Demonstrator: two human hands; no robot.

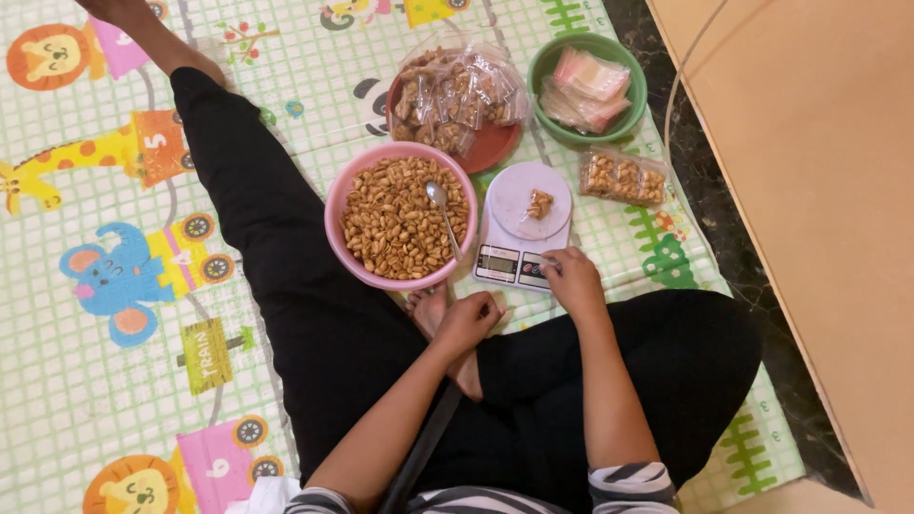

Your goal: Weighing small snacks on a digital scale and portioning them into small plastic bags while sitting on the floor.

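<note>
I sit on a play mat with a pink bowl [335, 217] of roasted peanuts [395, 219] in front of me; a metal spoon [444, 213] rests in it. To its right stands a white kitchen scale [519, 233] with a small bag of peanuts [540, 203] on its platform. My right hand [571, 279] touches the scale's front panel at the buttons. My left hand [466, 322] rests loosely closed on my foot, holding nothing that I can see.
A red plate [495, 148] piled with filled small bags sits behind the bowl. A green bowl [628, 112] holds empty plastic bags. One filled bag [624, 177] lies right of the scale. A dark stone strip and tan floor border the mat at right.
</note>
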